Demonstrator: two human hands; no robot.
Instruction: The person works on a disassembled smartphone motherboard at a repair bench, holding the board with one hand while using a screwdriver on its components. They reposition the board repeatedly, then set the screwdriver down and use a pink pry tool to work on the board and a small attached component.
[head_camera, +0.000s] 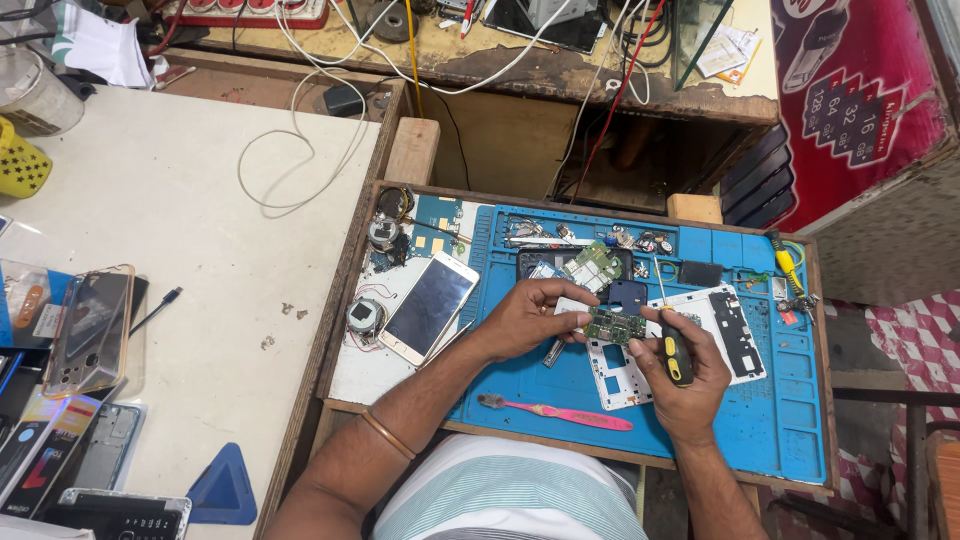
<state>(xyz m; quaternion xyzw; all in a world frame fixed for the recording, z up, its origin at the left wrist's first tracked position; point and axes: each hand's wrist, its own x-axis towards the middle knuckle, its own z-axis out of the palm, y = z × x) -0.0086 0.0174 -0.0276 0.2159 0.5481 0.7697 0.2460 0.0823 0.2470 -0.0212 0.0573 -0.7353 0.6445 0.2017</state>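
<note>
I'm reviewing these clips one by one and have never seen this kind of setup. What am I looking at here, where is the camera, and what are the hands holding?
There is no machine: a person works with bare hands, filmed by a camera on their head looking down. The left hand holds a small green circuit board. The right hand holds a yellow-and-black screwdriver, its tip pointing up. Below lies a blue work mat with a white phone frame, a pink toothbrush and small loose parts. A white phone lies face up left of the mat.

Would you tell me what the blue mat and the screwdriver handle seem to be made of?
The blue mat looks like matte silicone or rubber, with moulded compartments. The screwdriver handle in the right hand appears to be glossy black and yellow plastic.
</note>
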